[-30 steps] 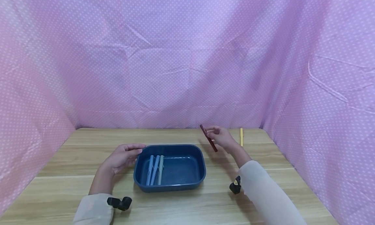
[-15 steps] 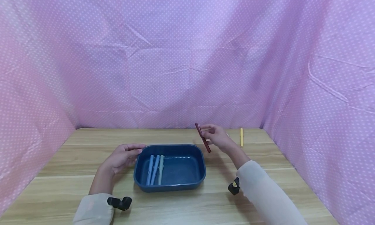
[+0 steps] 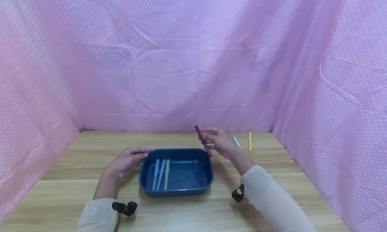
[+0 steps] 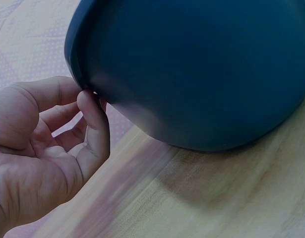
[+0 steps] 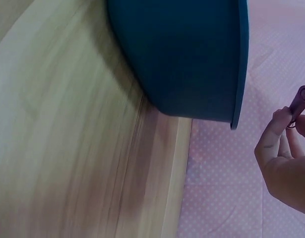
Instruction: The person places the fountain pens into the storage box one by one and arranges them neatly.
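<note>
In the head view, my left hand point(image 3: 128, 162) is at the far left corner of a dark blue rectangular box point(image 3: 176, 192). The left wrist view shows its thumb and index finger pinching the box's edge point(image 4: 75, 64). My right hand point(image 3: 219, 143) holds a dark red pen point(image 3: 203, 140) between thumb and fingers, tilted, near the box's far right corner. In the right wrist view, the red pen point(image 5: 300, 101) points its end at the camera. Inside the box, at its left side, lie two blue pens point(image 3: 155, 174) point(image 3: 161, 175) and a grey-green pen point(image 3: 167, 175), roughly side by side.
A yellow pen point(image 3: 250, 142) lies on the wooden table point(image 3: 99, 151) near its far right corner. Left of it is a pale pen point(image 3: 237, 142), partly hidden by the right arm. Pink dotted cloth point(image 3: 181, 74) hangs around the table's back and sides.
My right hand has moved left with the red pen, from beside the box to its far right corner. The pale pen has come into view behind the arm. My left hand keeps its place.
</note>
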`<state>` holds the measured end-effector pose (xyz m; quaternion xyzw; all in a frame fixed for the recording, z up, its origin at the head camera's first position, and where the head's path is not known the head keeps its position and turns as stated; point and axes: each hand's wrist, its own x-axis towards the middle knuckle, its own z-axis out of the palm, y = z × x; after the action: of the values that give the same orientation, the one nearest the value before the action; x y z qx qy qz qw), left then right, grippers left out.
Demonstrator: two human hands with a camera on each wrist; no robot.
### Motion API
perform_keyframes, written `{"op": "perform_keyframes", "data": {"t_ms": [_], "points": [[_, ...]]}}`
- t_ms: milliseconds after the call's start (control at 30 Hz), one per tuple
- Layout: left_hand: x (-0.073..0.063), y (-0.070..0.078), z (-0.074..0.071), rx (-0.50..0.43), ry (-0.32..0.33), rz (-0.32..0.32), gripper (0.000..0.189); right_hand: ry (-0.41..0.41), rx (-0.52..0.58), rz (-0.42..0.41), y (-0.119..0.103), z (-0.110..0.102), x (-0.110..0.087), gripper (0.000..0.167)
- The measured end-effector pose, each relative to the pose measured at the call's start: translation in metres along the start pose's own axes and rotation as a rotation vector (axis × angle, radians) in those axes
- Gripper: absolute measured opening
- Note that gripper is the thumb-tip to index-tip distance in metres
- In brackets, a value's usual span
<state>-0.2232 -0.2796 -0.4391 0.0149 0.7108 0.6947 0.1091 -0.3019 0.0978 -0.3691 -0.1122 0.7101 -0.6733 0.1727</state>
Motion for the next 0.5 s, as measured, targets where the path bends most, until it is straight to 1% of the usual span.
{"op": "perform_keyframes", "data": {"t_ms": [100,267,333,500], "points": [[0.000,0.000,0.000,-0.004,0.008,-0.003,0.042,-0.011,0.043,0.026,-0.002,0.004,-0.001,0.033],[-0.001,0.001,-0.001,0.000,-0.006,0.007,0.042,-0.022,0.096,0.072,-0.002,0.010,-0.001,0.033],[-0.002,0.001,-0.001,0.002,-0.018,0.016,0.042,-0.027,0.102,0.076,-0.001,0.012,-0.001,0.034],[-0.002,0.002,-0.002,0.001,-0.016,0.014,0.042,-0.057,0.086,0.065,0.001,0.019,-0.001,0.038]]}}
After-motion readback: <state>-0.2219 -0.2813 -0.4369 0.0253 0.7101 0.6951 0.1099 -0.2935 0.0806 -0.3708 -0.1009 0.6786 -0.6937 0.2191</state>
